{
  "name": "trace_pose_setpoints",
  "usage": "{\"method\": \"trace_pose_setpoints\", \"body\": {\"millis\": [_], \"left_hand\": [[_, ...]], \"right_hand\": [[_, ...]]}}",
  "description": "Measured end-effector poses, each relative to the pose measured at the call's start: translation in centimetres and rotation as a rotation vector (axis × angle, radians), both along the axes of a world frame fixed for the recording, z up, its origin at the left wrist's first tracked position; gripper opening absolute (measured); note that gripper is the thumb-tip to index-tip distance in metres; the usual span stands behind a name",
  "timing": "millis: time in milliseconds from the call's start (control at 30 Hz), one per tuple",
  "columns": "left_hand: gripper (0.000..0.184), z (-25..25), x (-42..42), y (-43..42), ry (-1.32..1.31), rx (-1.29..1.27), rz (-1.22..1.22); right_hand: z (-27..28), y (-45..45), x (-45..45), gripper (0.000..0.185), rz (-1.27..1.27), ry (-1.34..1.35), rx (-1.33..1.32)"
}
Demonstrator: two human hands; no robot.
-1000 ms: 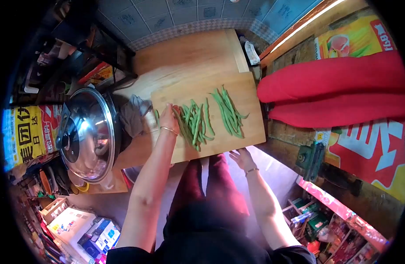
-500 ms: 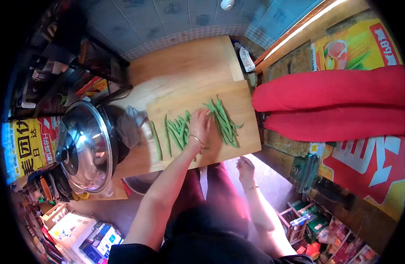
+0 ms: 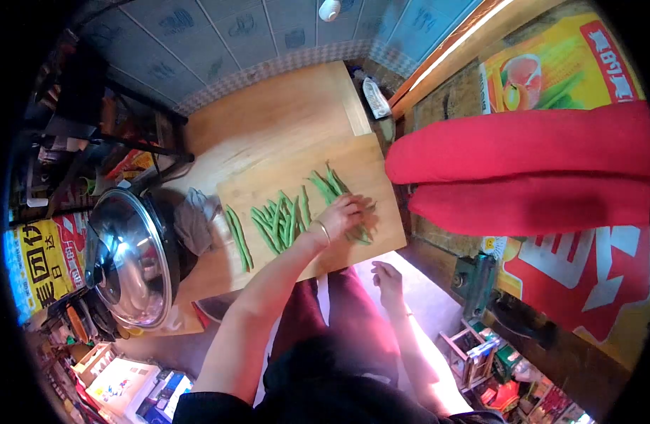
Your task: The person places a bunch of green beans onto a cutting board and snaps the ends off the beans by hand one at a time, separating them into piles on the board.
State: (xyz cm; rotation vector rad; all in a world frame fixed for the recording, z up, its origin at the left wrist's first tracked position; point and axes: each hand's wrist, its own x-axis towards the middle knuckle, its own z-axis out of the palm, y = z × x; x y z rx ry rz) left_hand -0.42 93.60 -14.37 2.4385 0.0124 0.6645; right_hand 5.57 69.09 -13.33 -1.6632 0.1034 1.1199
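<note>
The board (image 3: pixel 261 185) lies on the table (image 3: pixel 268 106) and bears green beans in three groups. Left beans (image 3: pixel 238 238): two, side by side, near the board's left edge. Middle beans (image 3: pixel 277 222): a loose cluster, set at mixed angles. Right beans (image 3: pixel 328 184): a bunch, partly covered by the left hand (image 3: pixel 345 215). The left hand is placed over the right beans from above, fingers bent; whether it grips any cannot be told. The right hand (image 3: pixel 388 280) is off the board, beside its near edge, with fingers loosely bent and apart, empty as far as visible. The grey cloth (image 3: pixel 193 222) lies between the board and the lid (image 3: pixel 131 258). The red cloth (image 3: pixel 523 145) lies to the board's right.
</note>
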Motion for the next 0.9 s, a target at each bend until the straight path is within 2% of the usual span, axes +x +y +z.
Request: {"method": "trace_pose_setpoints", "body": {"millis": [33, 100, 233, 300, 367, 467, 533, 567, 600, 667, 700, 733, 800, 833, 900], "left_hand": [[0.021, 0.9, -0.3, -0.1, -0.006, 0.005, -0.002], [0.019, 4.3, -1.2, -0.6, 0.025, -0.337, 0.08], [0.022, 11.1, -4.0, -1.9, -0.029, -0.401, 0.19], [0.021, 13.0, -5.7, -2.5, -0.011, -0.39, 0.223], [0.021, 14.4, -7.3, -3.2, -0.013, -0.364, 0.261], [0.02, 15.8, -9.5, -4.6, -0.004, -0.477, 0.31], [0.014, 16.3, -10.8, -5.1, 0.083, -0.742, 0.352], [0.014, 16.5, -11.2, -5.2, 0.073, -0.738, 0.366], [0.014, 16.7, -11.6, -5.2, -0.159, -1.176, 0.418], [0.017, 17.1, -12.2, -5.2, -0.681, -2.03, 0.457], [0.017, 17.0, -12.8, -4.7, -0.82, -2.154, 0.473], [0.017, 16.9, -13.2, -4.4, -0.836, -2.148, 0.474], [0.017, 16.7, -14.1, -4.1, -1.083, -2.245, 0.453], [0.017, 16.7, -14.4, -4.0, -1.109, -2.185, 0.44], [0.017, 16.9, -14.8, -4.1, -1.123, -2.121, 0.485]], "right_hand": [[1.7, 0.6, 0.3, 0.015, 0.019, -0.047, 0.019], [5.6, 2.9, 1.3, 0.016, 0.146, -0.2, 0.051], [13.2, 7.6, 1.9, 0.023, 0.391, -0.451, 0.173], [14.8, 8.8, 1.3, 0.025, 0.457, -0.617, 0.251], [15.8, 9.3, 0.7, 0.024, 0.499, -0.652, 0.249], [17.8, 9.7, -0.5, 0.02, 0.643, -0.749, 0.214], [18.9, 10.2, -1.4, 0.02, 0.719, -0.829, 0.23], [19.2, 10.4, -2.2, 0.02, 0.621, -0.667, 0.277], [19.2, 10.5, -2.6, 0.02, 0.634, -0.67, 0.284], [18.7, 10.6, -3.2, 0.023, 0.66, -0.467, 0.347], [18.7, 10.4, -3.3, 0.027, 0.857, -0.475, 0.294], [18.6, 10.2, -3.7, 0.027, 0.869, -0.478, 0.299], [18.6, 9.9, -4.9, 0.028, 0.994, -0.191, 0.267], [18.5, 9.7, -5.6, 0.026, 0.912, -0.058, 0.3], [19.2, 9.7, -6.2, 0.026, 0.909, -0.006, 0.285]]}}
